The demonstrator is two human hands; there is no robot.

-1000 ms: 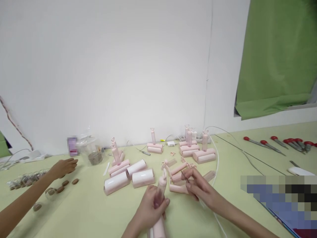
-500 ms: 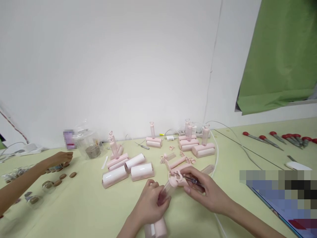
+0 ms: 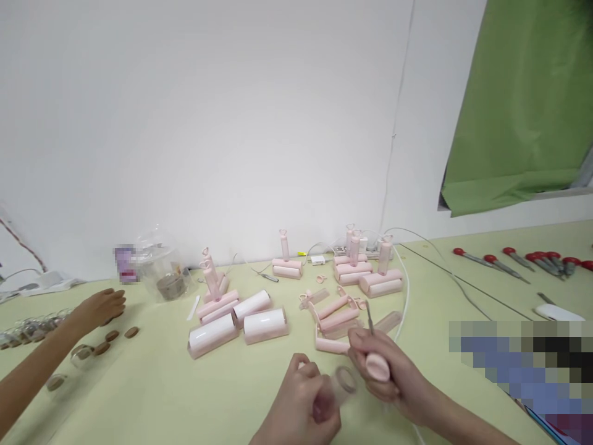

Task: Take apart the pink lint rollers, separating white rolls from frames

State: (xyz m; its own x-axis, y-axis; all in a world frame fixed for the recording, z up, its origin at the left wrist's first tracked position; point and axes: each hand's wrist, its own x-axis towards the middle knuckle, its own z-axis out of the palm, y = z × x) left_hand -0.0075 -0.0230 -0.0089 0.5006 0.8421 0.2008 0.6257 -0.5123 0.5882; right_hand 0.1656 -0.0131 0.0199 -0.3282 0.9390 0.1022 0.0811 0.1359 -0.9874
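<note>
My left hand [image 3: 306,405] is wrapped round a clear tube [image 3: 343,382], whose round open end points up and right. Beside it, my right hand [image 3: 393,371] holds a thin metal tool [image 3: 369,316] upright, together with a pale pink cap [image 3: 377,367]. The tube and the cap are apart. Just beyond my hands lie pink frame parts [image 3: 336,312] and a clear tube piece [image 3: 388,322]. White-and-pink rolls [image 3: 265,324] rest to the left of them.
Pink cases with tubes standing on them [image 3: 382,281] line the wall side. Red-handled tools [image 3: 504,267] lie at the right, near a white cable [image 3: 406,290]. At the left, another person's hand [image 3: 99,307] is over brown discs [image 3: 131,332], near a plastic bag [image 3: 164,272].
The pink cap has come off the tube and is now in my right hand. My left hand has moved right and down with the tube. The metal tool now points upward.
</note>
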